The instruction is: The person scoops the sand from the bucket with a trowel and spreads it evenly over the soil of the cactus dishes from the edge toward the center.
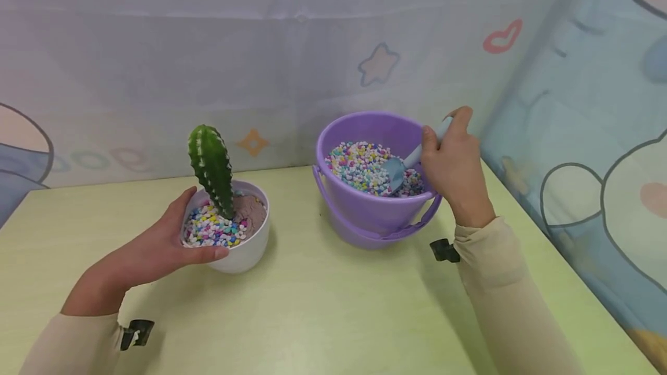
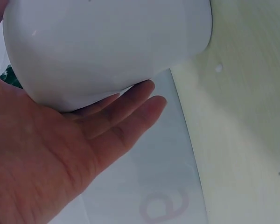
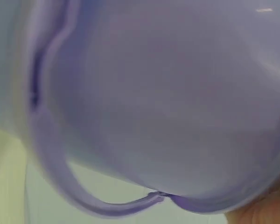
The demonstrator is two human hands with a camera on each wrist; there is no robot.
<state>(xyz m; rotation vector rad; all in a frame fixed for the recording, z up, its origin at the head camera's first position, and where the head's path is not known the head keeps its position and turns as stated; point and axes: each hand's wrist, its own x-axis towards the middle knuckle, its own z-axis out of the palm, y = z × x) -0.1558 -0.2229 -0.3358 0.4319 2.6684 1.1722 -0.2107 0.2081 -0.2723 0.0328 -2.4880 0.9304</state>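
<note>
A small, round white flowerpot (image 1: 245, 252) stood upright to the left of the bucket, the left hand (image 1: 155, 252) gripping its side with the thumb along the near rim. From it rose a ribbed green cactus (image 1: 211, 169) with rows of pale tufts, leaning leftward. Multicoloured pebbles (image 1: 208, 227) covered the left and near part of the pot's surface, while a brown, soil-like mass (image 1: 249, 214) lay bare on the right. The purple bucket (image 1: 365, 204), its handle folded down along the near side, held more multicoloured pebbles (image 1: 359, 164). A light-blue toy shovel (image 1: 414, 157) slanted over them, its blade down at the pebbles and its handle held by the right hand (image 1: 452, 161).
</note>
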